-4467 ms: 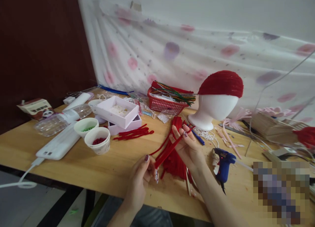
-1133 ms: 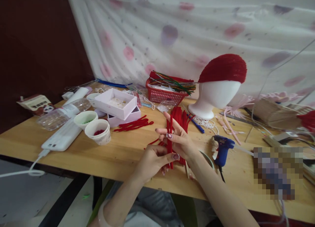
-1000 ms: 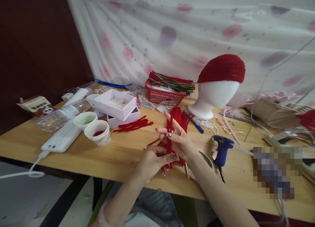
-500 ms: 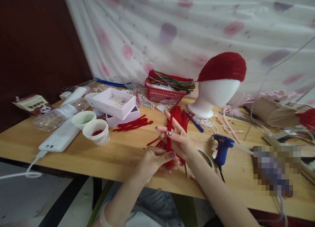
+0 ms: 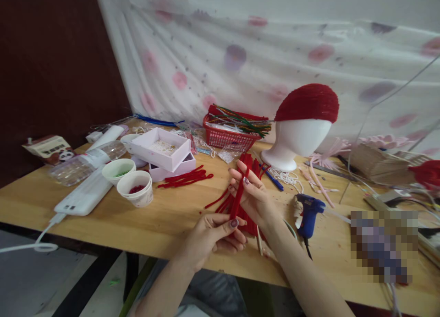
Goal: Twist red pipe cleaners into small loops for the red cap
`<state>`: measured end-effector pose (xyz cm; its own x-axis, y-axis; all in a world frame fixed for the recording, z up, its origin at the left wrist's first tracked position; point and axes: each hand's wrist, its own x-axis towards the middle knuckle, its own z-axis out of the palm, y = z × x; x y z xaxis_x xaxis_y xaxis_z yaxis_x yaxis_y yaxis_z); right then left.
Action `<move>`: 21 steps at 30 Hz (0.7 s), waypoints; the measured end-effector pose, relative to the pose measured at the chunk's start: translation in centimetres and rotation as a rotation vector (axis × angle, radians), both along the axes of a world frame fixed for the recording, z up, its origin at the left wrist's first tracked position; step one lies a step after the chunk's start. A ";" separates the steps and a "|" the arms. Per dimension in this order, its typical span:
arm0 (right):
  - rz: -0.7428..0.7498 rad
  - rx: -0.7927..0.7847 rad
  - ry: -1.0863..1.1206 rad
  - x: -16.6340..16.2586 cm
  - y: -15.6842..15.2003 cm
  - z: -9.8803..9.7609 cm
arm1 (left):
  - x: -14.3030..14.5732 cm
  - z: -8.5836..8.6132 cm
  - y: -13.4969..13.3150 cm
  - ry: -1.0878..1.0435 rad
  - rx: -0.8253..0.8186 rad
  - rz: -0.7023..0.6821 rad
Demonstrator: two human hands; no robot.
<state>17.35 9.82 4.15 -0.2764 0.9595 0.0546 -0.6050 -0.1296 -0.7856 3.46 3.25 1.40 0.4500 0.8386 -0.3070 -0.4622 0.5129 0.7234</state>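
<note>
A few red pipe cleaners (image 5: 238, 199) stand nearly upright above the surface (image 5: 137, 225), gripped at both ends. The left hand (image 5: 215, 237) pinches their lower end, thumb pressed against curled fingers. The right hand (image 5: 257, 199), just beyond and above it, is clamped on the upper part, and the tips poke out past its fingers. Beneath and behind the right hand a pile of red stems (image 5: 250, 163) lies on the wood. Right of that hand rests a blue glue gun (image 5: 309, 210). Farther beyond stands a white foam head (image 5: 298, 142) wearing a red cap (image 5: 307, 102), with a red basket (image 5: 225, 140) to its left. Well left of the left hand sit a paper cup (image 5: 135, 195) and a pink box (image 5: 161, 148).
</note>
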 end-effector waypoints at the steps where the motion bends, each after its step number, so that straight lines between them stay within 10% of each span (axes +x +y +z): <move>1: -0.012 -0.003 0.000 0.1 0.1 0.0 | -0.2 0.0 -0.1 0.017 0.003 0.002; 21: -0.056 0.026 -0.109 0.0 0.2 -0.7 | -1.4 -0.9 -1.2 0.031 0.243 0.010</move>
<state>17.38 10.04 3.44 -0.2283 0.9722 0.0521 -0.5215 -0.0770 -0.8498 2.03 2.09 0.49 0.4352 0.8937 -0.1093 -0.4420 0.3178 0.8388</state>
